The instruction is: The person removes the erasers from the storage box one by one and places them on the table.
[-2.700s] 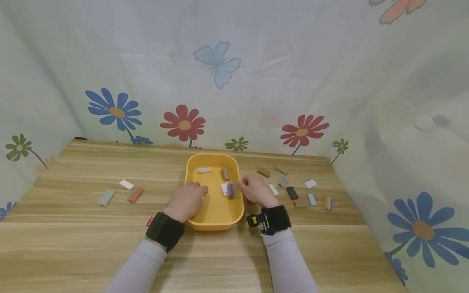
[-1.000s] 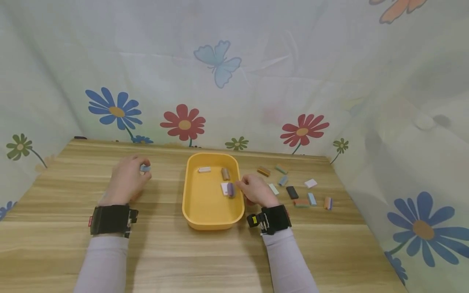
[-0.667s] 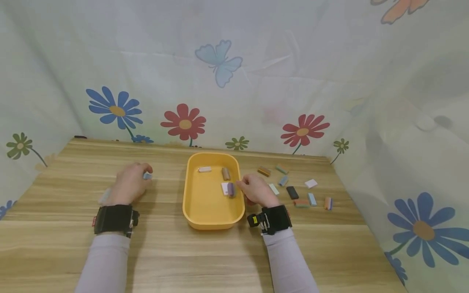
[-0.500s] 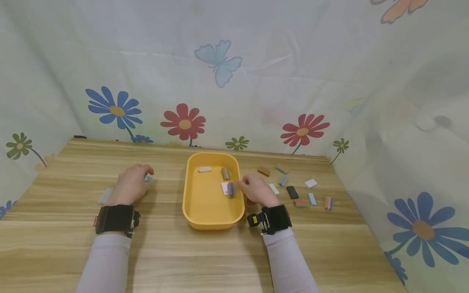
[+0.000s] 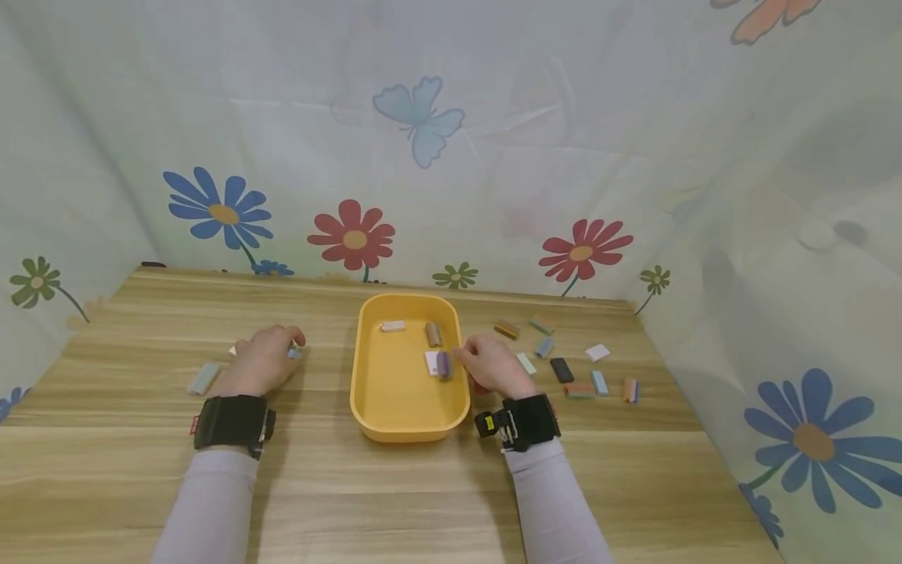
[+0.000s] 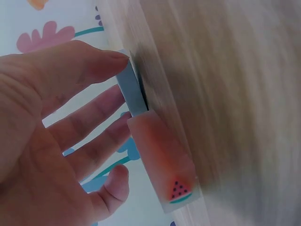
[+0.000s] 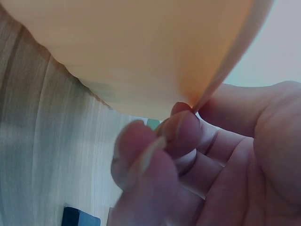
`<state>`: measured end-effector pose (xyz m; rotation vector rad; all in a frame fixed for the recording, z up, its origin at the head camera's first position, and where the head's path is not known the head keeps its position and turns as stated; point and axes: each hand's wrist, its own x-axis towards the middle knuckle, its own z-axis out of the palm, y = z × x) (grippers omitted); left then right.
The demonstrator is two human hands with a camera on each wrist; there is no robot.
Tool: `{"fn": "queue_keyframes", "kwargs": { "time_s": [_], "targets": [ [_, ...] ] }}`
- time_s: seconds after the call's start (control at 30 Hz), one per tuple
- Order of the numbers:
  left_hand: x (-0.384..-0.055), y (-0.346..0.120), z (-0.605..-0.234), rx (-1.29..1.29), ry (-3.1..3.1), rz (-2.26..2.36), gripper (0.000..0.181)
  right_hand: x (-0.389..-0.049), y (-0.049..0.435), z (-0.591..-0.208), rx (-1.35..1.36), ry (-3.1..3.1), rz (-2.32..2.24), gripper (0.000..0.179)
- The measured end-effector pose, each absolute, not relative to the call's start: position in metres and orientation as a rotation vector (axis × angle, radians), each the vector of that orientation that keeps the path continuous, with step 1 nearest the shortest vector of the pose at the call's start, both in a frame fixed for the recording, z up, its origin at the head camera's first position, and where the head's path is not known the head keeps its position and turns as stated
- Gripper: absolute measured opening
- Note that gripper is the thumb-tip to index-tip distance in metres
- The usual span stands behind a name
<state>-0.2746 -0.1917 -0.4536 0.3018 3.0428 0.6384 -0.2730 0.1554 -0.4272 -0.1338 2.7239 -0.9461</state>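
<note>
Between thumb and fingers, my left hand (image 5: 261,360) pinches a light blue eraser (image 6: 132,92) low over the wooden table, left of the bin. Beside it in the left wrist view lies a red eraser (image 6: 160,155) with a watermelon picture; in the head view the hand hides it. A white eraser (image 5: 233,350) peeks out behind the hand, and a grey-green one (image 5: 204,378) lies to its left. My right hand (image 5: 496,366) grips the right rim of the yellow bin (image 5: 410,432), thumb inside and fingers outside.
Inside the bin lie a pale eraser (image 5: 393,326), a brown one (image 5: 433,334), and a purple one (image 5: 442,365) against a white one. Several more, among them a black eraser (image 5: 561,370), are scattered right of the bin. A flowered curtain (image 5: 493,196) borders the table.
My left hand has left the bin with the blue eraser and gone to the table's left side. Lately it has drifted slightly right and nearer. My right hand has stayed on the rim.
</note>
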Motion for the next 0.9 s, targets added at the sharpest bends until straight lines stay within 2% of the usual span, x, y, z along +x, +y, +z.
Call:
{"fn": "queue_keyframes", "kwargs": {
  "time_s": [0.33, 0.9],
  "targets": [
    [-0.274, -0.191, -0.455, 0.289, 3.041, 0.637, 0.030, -0.273, 0.156, -0.428, -0.163, 2.741, -0.924, 0.030],
    [-0.265, -0.164, -0.425, 0.305, 3.073, 0.628, 0.035, -0.273, 0.156, -0.428, -0.129, 2.718, -0.960, 0.030]
  ]
}}
